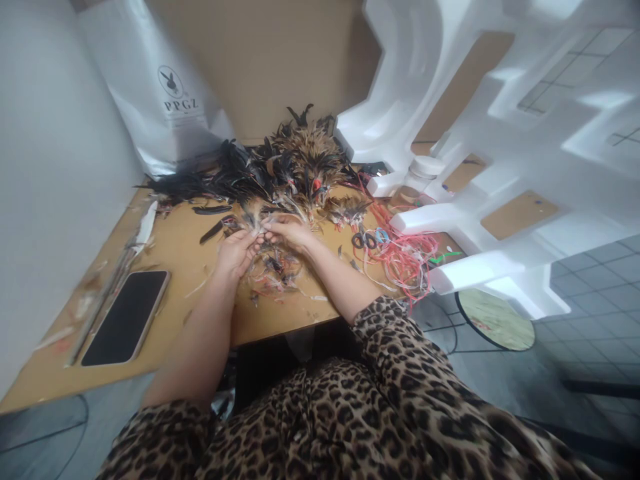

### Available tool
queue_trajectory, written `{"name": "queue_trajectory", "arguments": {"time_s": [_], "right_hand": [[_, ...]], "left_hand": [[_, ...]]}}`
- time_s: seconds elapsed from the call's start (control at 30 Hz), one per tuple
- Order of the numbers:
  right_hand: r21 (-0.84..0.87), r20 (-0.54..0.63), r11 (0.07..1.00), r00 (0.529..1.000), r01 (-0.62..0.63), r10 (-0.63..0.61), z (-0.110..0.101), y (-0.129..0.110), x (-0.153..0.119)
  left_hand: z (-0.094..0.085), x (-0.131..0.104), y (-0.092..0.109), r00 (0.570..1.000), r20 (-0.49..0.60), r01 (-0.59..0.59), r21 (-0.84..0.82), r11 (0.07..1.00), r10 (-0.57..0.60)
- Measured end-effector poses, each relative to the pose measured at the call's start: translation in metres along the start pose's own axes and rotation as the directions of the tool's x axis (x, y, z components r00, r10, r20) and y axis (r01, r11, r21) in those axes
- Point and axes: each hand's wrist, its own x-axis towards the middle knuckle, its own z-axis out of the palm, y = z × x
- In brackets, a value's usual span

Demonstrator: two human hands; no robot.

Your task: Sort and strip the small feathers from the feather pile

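Leopard-print cloth [310, 420] lies nearest; beyond, left hand [237, 253] and right hand [290, 233] pinch a feather tuft [251, 215], scraps [276, 268] just below their closed fingers.

head-worn view, facing forward and down

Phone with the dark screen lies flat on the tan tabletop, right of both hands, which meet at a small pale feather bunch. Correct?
Wrong side: the head view shows the dark-screened phone left of both the left hand and right hand. It does lie flat on the tan tabletop, and the hands meet at the small pale feather bunch.
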Motion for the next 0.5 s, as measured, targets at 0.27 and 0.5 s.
{"name": "queue_trajectory", "arguments": {"time_s": [0.27, 0.5], "right_hand": [[-0.35, -0.092, 0.921, 0.972, 0.171, -0.216, -0.0032, -0.0053, -0.0047], [-0.302, -0.092, 0.939, 0.975, 0.164, -0.2, 0.0037, -0.0058, -0.0044]], "left_hand": [[0.001, -0.0034, 0.0015, 0.999, -0.004, 0.036, 0.019, 0.999, -0.036], [-0.0005, -0.0007, 0.0003, 0.999, 0.017, 0.042, -0.032, 0.999, -0.042]]}}
